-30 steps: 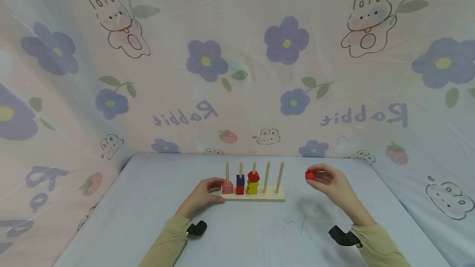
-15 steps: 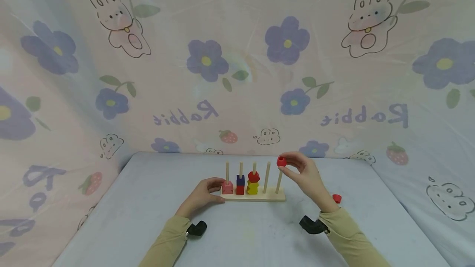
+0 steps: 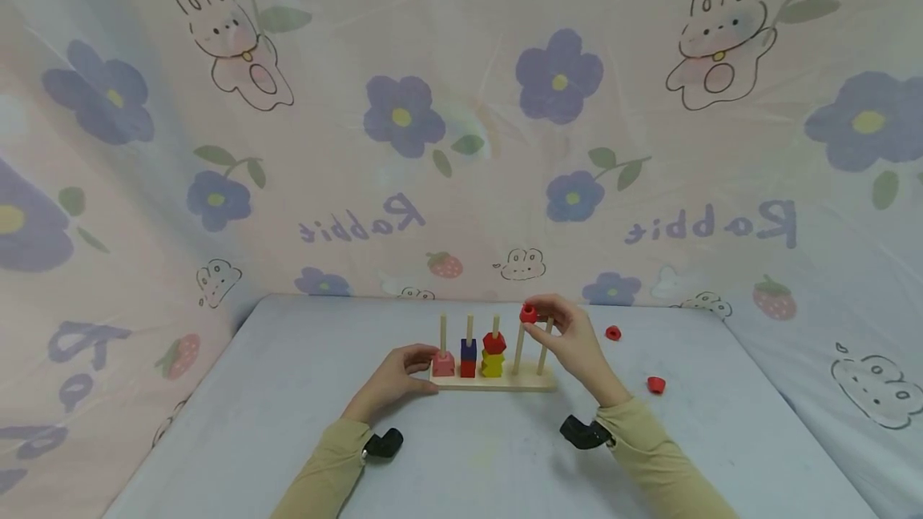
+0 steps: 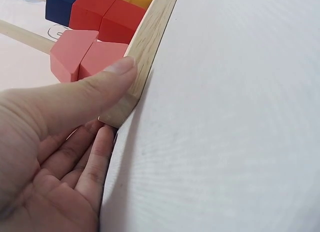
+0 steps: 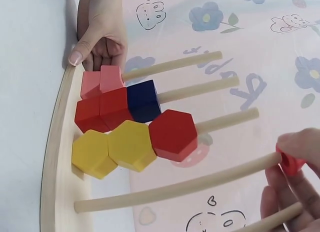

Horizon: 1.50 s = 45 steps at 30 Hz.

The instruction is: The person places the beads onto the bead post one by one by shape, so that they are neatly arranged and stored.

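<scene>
A wooden peg stand point(image 3: 493, 384) with several upright pegs is on the table. My left hand point(image 3: 392, 381) grips its left end, thumb point(image 4: 107, 87) on the front edge. At the tip of the fourth peg point(image 5: 175, 190), my right hand point(image 3: 573, 341) pinches a red bead point(image 3: 529, 313); the peg's end meets the bead. Pink blocks point(image 5: 102, 82) are on the first peg. On the second, a navy block point(image 5: 143, 101) tops red blocks point(image 5: 102, 111). The third carries yellow hexagonal blocks point(image 5: 131, 146) under a red hexagonal block point(image 5: 173, 135). The fifth peg point(image 3: 546, 349) is bare.
Two loose red pieces lie to the right of the stand: one farther back point(image 3: 613, 333), another nearer point(image 3: 655, 384). The white table point(image 3: 461, 463) ends at a hanging cloth point(image 3: 461, 183) printed with rabbits and flowers.
My right hand has moved left with the red bead, from the right of the stand past the fifth peg to the fourth. Loose red pieces have come into view behind it. My left hand stays put.
</scene>
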Each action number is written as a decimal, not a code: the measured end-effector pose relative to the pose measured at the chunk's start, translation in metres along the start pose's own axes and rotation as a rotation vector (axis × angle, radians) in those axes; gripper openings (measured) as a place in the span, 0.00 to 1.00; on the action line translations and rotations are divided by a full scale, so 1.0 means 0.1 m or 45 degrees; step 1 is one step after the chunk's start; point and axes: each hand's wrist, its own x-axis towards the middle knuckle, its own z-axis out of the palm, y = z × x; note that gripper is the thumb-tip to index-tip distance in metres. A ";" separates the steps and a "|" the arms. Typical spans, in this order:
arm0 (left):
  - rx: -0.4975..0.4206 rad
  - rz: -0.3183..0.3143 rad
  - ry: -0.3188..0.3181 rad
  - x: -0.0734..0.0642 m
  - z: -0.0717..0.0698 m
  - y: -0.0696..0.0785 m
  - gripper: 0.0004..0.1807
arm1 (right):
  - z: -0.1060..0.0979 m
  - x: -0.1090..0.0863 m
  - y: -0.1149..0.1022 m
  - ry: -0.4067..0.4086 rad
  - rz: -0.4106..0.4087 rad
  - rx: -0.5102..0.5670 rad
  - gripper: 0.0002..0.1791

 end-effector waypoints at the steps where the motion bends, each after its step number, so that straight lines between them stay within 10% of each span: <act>1: -0.002 0.003 0.001 0.00 0.00 0.00 0.35 | 0.00 0.00 0.00 -0.001 0.004 -0.008 0.18; 8: -0.028 0.017 -0.011 -0.01 0.00 0.02 0.35 | 0.04 0.03 -0.04 -0.051 0.062 -0.078 0.17; 26: -0.075 0.034 0.004 -0.10 0.03 0.26 0.33 | 0.16 -0.15 0.79 -0.068 0.405 0.030 0.20; 45: -0.083 0.048 -0.022 -0.12 -0.01 0.34 0.32 | 0.21 -0.29 0.97 -0.253 0.376 0.011 0.20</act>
